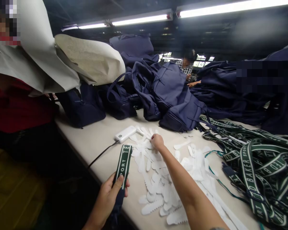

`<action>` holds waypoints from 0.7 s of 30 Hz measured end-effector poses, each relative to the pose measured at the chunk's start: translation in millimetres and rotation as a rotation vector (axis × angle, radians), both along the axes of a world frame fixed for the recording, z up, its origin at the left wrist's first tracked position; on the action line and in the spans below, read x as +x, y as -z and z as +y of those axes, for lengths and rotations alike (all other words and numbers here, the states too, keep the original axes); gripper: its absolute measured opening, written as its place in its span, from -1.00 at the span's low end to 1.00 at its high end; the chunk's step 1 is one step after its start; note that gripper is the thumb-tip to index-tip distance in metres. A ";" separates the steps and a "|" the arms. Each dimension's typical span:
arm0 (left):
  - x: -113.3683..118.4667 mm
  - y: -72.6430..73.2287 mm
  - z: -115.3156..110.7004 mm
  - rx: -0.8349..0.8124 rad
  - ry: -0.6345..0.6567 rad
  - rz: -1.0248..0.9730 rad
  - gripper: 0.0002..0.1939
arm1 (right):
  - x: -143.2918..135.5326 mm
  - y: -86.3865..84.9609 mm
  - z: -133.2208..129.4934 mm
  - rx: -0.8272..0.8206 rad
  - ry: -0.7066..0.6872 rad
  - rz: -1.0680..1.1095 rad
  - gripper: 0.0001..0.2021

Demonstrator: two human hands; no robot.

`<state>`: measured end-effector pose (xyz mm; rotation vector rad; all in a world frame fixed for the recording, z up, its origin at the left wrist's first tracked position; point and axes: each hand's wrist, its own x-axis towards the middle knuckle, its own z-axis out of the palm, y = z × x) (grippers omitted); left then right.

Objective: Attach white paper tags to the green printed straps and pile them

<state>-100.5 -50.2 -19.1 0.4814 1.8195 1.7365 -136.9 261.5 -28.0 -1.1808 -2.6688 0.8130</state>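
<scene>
My left hand [109,191] is closed round a dark green strap [124,161] with white edge stripes and white lettering. Its printed end stands up above my thumb, while a navy part hangs below the fist. Farther forward, my right hand [156,141] reaches over the table with its fingers pressed together at the far end of a spread of white flat cut pieces [156,188]. What those fingers pinch, if anything, is hidden. Left of them lies a small white device [125,134] with a black cable; several white strips sit against its right end.
Navy bags [172,92] are heaped across the table's back. A tangled pile of green lettered straps [261,169] and a teal cord [220,182] lie at right. One person in red [19,102] stands at left; another is behind the bags.
</scene>
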 end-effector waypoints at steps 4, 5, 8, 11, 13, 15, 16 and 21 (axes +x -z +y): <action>4.2 -2.4 0.4 0.024 -0.007 -0.007 -0.61 | 44.0 -15.7 1.5 -0.001 0.013 0.036 -0.92; 5.1 -2.7 0.8 0.034 -0.006 -0.013 -0.61 | 58.2 -20.9 1.6 -0.005 0.017 0.067 -0.94; 7.3 -3.9 4.5 0.063 -0.014 -0.031 -0.61 | 104.1 -37.3 -4.3 -0.056 0.025 0.199 -0.96; 12.9 -9.9 14.1 0.081 0.021 -0.032 -0.61 | 148.9 -48.6 -23.8 -0.184 0.005 0.312 -0.91; 19.6 -16.5 22.8 0.103 0.089 -0.025 -0.62 | 175.0 -50.2 -42.6 -0.401 -0.019 0.424 -0.85; 27.8 -23.1 31.5 0.102 0.183 -0.027 -0.62 | 196.8 -47.2 -62.8 -0.685 -0.033 0.572 -0.77; 32.2 -25.7 35.3 0.084 0.239 -0.031 -0.61 | 206.0 -44.4 -72.6 -0.811 -0.036 0.635 -0.74; 55.2 -30.3 46.5 -0.035 0.561 -0.029 -0.63 | 235.9 -26.1 -109.6 -0.946 -0.011 0.719 -0.62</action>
